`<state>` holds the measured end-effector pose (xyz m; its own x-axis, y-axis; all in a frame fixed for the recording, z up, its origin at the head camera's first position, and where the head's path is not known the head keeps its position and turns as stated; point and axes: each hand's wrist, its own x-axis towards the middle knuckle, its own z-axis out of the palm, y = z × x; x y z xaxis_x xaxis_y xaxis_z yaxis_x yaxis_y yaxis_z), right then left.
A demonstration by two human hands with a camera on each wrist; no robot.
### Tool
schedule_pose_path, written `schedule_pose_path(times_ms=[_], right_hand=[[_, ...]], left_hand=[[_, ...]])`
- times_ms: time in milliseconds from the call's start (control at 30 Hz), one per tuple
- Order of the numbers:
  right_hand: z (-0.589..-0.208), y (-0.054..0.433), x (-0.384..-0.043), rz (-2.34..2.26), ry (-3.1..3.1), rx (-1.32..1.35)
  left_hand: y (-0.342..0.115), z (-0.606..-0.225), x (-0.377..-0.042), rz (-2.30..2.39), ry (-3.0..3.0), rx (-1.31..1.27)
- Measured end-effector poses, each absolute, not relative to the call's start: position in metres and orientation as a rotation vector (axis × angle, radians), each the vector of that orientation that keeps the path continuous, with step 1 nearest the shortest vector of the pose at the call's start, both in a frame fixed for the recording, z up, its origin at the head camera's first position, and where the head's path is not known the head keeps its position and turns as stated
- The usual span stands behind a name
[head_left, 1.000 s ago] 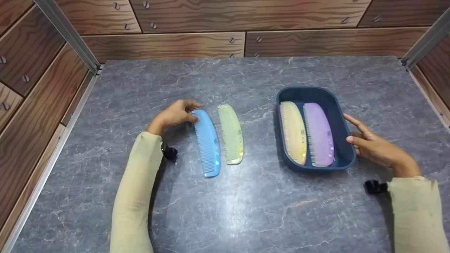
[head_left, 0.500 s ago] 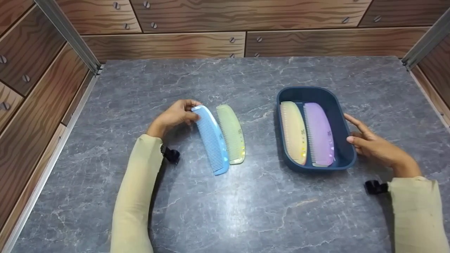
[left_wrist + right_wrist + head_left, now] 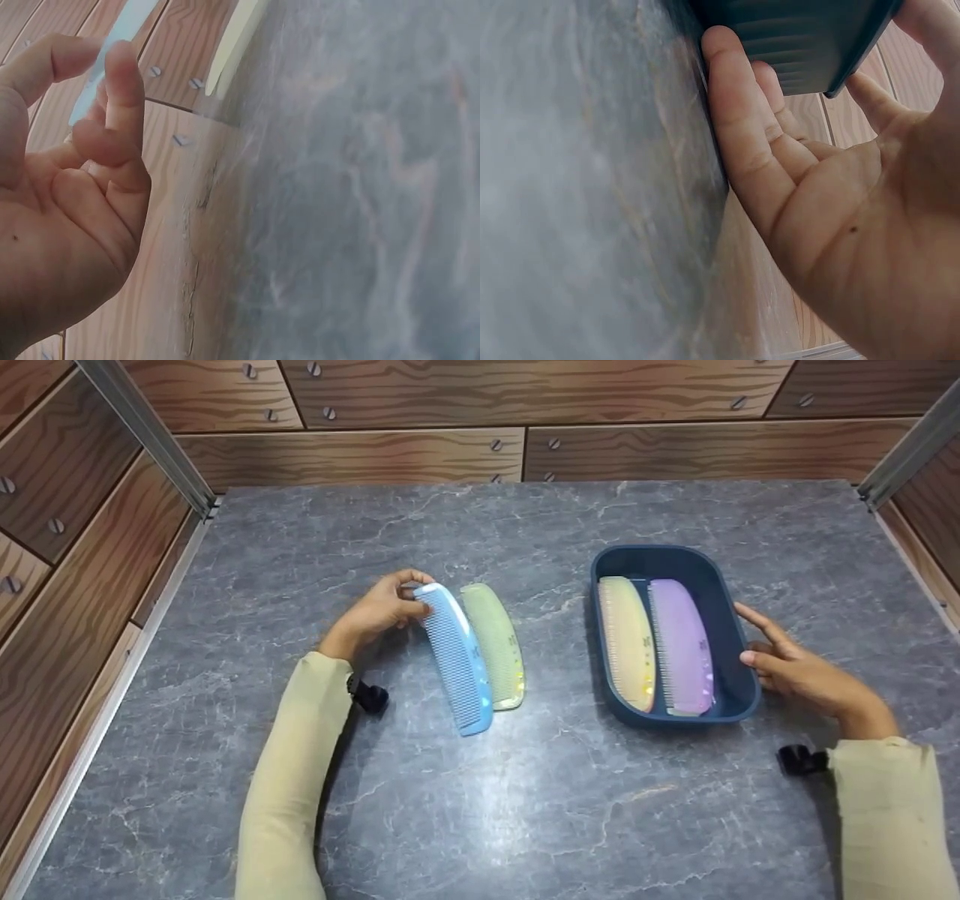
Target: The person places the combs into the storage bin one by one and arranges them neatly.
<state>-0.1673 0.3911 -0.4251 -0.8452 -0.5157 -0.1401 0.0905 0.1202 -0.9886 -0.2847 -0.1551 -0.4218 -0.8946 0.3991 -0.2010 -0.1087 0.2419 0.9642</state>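
In the head view, my left hand (image 3: 381,609) pinches the upper end of a blue comb (image 3: 459,664) between thumb and fingers. The same comb (image 3: 127,22) shows edge-on in the left wrist view, its end between the fingertips. Directly to its right lies a pale green comb (image 3: 496,649), partly overlapped by the blue one. My right hand (image 3: 806,671) rests against the right side of a dark blue tub (image 3: 679,720), thumb at the rim. Its fingers (image 3: 739,105) lie nearly straight along the tub's outer wall (image 3: 795,45) in the right wrist view.
Inside the tub a cream-yellow comb (image 3: 627,645) and a purple comb (image 3: 679,649) lie side by side, with bare tub floor right of them. Wood-patterned panels (image 3: 420,457) bound the grey marbled table (image 3: 570,810) at the back and sides.
The left hand has taken hold of the blue comb and tilted it up. The comb has shifted slightly right, over the green comb's left edge. The right hand and tub have stayed put.
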Motion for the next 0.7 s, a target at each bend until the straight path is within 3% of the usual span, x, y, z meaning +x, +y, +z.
schedule_pose_path(times_ms=[700], right_hand=[[-0.4234, 0.3907, -0.1661, -1.66, 2.087, -0.37]], left_hand=[[-0.1498, -0.4237, -0.2776, 1.745, 2.042, 0.324]])
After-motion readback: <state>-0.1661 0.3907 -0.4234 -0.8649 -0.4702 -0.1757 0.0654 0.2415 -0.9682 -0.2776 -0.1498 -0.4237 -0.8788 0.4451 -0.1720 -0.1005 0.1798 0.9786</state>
